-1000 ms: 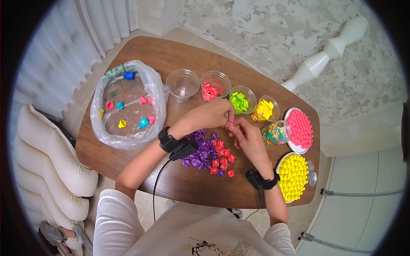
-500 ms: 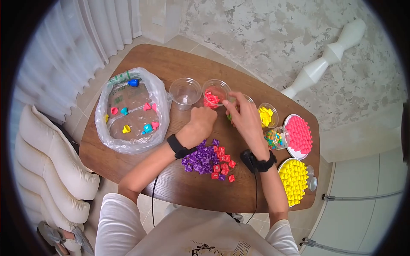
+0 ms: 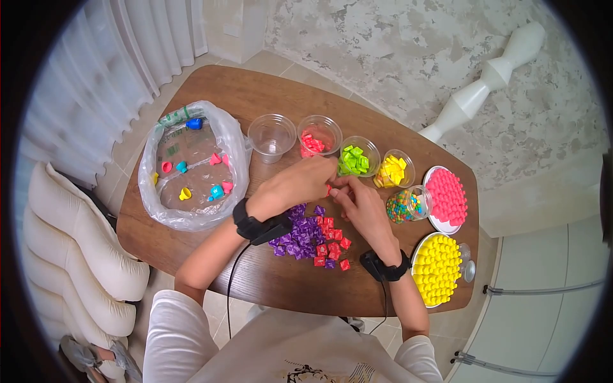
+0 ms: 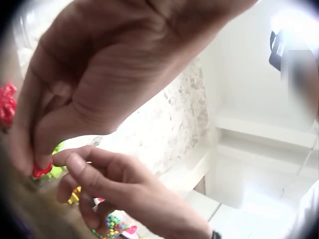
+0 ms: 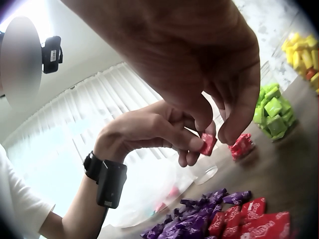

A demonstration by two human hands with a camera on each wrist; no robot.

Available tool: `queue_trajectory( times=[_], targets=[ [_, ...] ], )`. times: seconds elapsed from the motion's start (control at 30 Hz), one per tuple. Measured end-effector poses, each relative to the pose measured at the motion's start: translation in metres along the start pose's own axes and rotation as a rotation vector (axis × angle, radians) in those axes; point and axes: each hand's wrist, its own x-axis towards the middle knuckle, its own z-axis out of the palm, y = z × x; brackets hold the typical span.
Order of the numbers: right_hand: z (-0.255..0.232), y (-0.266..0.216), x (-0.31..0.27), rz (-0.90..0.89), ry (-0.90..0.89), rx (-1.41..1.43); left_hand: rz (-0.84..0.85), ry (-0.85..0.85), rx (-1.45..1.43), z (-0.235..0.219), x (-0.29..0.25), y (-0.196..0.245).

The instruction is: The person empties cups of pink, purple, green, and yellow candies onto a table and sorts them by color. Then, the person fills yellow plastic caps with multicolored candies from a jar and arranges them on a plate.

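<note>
I see the brown wooden table (image 3: 357, 290) beneath the grip and, well to its left, a translucent plastic bag (image 3: 148, 185) spread into a wide ring. The left hand (image 3: 297, 185) is pinched tight, thumb against fingers. Facing it, the right hand (image 3: 365, 209) has bent fingers, with a gap between thumb and forefinger and nothing between them; I can't tell whether its fingertips touch what the left one holds. Nearer the body than the grip I have a heap of purple wrapped packets (image 3: 297, 233), mixed at its right edge with red square wrapped packets (image 3: 334, 245). Just beyond the grip stands a clear round plastic cup (image 3: 327, 129) holding red pieces. Smallest, one red square wrapped packet (image 5: 208, 144) sits in the left pinch, right at the fingertips.
</note>
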Motion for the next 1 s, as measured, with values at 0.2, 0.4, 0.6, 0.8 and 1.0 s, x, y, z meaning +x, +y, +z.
queue_trajectory(
  times=[0.2,0.4,0.6,0.8,1.0],
  targets=[
    [-0.009,-0.015,0.016,-0.059,-0.053,0.008,-0.103,0.022,-0.162,-0.011,-0.002,0.005],
    [-0.036,-0.033,0.065,-0.054,0.111,0.106,-0.154,-0.01,0.367,-0.008,-0.006,0.004],
    [-0.026,-0.025,0.041,-0.05,0.121,-0.031,0.15,-0.011,0.183,0.048,-0.018,-0.007],
    [-0.019,0.002,-0.003,0.049,0.058,-0.13,0.358,0.056,0.228,0.077,-0.028,-0.006],
    [-0.007,0.023,-0.03,0.081,0.033,-0.07,0.235,-0.159,0.081,0.069,-0.017,-0.007]
  ],
)
